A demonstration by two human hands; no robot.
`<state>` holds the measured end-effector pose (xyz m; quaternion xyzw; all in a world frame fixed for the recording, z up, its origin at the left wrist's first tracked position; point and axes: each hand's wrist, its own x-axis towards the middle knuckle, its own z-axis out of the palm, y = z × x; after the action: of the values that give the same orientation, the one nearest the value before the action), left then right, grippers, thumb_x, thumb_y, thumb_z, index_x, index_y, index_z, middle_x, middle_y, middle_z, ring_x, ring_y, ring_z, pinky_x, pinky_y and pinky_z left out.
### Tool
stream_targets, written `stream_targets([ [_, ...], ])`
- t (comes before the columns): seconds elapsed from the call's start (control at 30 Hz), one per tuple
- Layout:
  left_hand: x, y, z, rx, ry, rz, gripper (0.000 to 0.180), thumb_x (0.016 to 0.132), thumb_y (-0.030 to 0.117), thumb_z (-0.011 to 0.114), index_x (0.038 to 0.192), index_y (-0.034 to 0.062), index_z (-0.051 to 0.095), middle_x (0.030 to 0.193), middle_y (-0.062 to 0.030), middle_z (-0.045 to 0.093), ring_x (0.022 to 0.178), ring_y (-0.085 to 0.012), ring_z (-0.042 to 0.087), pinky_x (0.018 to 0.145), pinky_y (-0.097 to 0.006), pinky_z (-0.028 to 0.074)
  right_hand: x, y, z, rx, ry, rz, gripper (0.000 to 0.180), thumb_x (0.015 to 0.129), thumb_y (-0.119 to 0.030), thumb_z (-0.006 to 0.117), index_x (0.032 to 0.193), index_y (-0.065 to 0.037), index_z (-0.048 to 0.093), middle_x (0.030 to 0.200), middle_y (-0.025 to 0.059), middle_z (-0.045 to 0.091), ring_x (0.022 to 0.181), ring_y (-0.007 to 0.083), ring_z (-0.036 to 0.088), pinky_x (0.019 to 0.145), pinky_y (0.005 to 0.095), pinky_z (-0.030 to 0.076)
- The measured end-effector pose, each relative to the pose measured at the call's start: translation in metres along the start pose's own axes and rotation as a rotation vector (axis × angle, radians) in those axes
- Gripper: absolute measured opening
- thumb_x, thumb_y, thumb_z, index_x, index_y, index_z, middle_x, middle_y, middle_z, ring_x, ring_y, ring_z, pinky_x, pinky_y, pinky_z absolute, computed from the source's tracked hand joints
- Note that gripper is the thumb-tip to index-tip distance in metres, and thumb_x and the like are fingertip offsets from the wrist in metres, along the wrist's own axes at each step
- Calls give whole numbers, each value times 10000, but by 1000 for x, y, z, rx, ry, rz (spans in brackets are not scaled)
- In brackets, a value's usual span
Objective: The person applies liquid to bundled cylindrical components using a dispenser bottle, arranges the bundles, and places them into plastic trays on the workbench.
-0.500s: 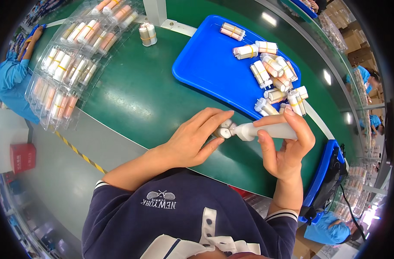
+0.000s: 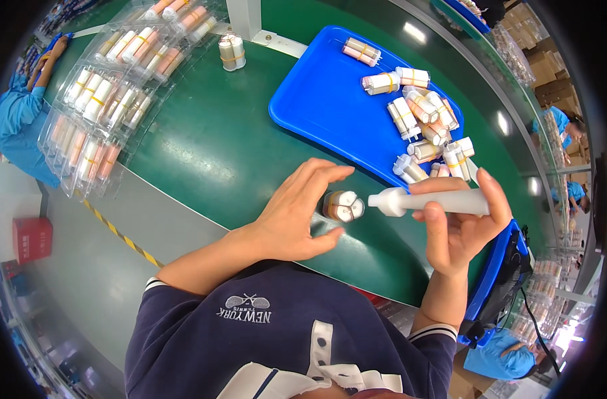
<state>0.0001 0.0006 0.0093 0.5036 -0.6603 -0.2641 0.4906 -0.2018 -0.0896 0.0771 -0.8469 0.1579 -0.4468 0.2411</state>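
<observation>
Banded tube bundle (image 2: 344,206) stands on the green table (image 2: 203,153), its white ends facing up, between the thumb and fingers of the left hand (image 2: 293,213), which are spread apart; whether any of them touches it I cannot tell. The right hand (image 2: 464,229) has its fingers clamped around a white bottle (image 2: 459,202), held nearly level, with its nozzle (image 2: 384,201) pointing at the bundle, just beside it and apart. Work on this one looks partway along: it is upright within reach of the nozzle, but whether anything lies on its ends is too small to tell. Another bundle (image 2: 232,53) stands alone near the post (image 2: 244,18), perhaps done. More bundles (image 2: 403,118) lie loose in the blue tray (image 2: 310,100), mostly on their sides, and seem to be left for handling. The clear plastic trays (image 2: 114,71) at the left hold many banded tubes; their stage cannot be told.
</observation>
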Motion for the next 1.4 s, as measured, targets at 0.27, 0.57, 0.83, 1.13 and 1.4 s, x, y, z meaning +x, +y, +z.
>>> stream_targets([
  [0.27, 0, -11, 4, 101, -31, 87, 439, 646, 103, 770, 1012, 24, 539, 927, -113, 549, 820, -275, 559, 702, -369, 458, 2, -4, 7, 12, -82, -102, 590, 762, 56, 683, 1254, 14, 358, 804, 186, 649, 699, 249, 667, 573, 294, 517],
  [0.57, 0, -12, 5, 67, -10, 91, 411, 636, 103, 769, 962, 30, 529, 901, -103, 531, 794, -283, 547, 680, -379, 445, 3, -13, 13, -69, -120, -143, 590, 723, 77, 706, 1235, 11, 419, 799, 185, 643, 692, 293, 678, 536, 320, 524],
  [0.83, -1, -8, -1, 28, -95, 63, 467, 650, 29, 705, 1090, 12, 550, 1037, -155, 576, 913, -308, 577, 768, -374, 470, -6, -7, 6, -7, -16, -45, 603, 803, 18, 665, 1258, -13, 271, 808, 185, 651, 658, 246, 666, 547, 281, 505],
  [1.13, -3, -11, 0, 28, -111, 58, 507, 655, 58, 756, 1119, 28, 552, 1014, -126, 592, 885, -279, 580, 781, -372, 452, -3, -8, 7, 48, -22, -76, 597, 788, 39, 673, 1270, -2, 324, 813, 208, 654, 703, 262, 675, 550, 292, 519],
  [1.4, -3, -11, 1, 57, -49, 104, 472, 652, 60, 752, 1089, 32, 575, 939, -99, 602, 827, -247, 586, 743, -353, 435, 4, -13, 11, 50, -73, -111, 595, 751, 69, 693, 1265, -5, 402, 820, 222, 652, 708, 299, 676, 560, 328, 536],
])
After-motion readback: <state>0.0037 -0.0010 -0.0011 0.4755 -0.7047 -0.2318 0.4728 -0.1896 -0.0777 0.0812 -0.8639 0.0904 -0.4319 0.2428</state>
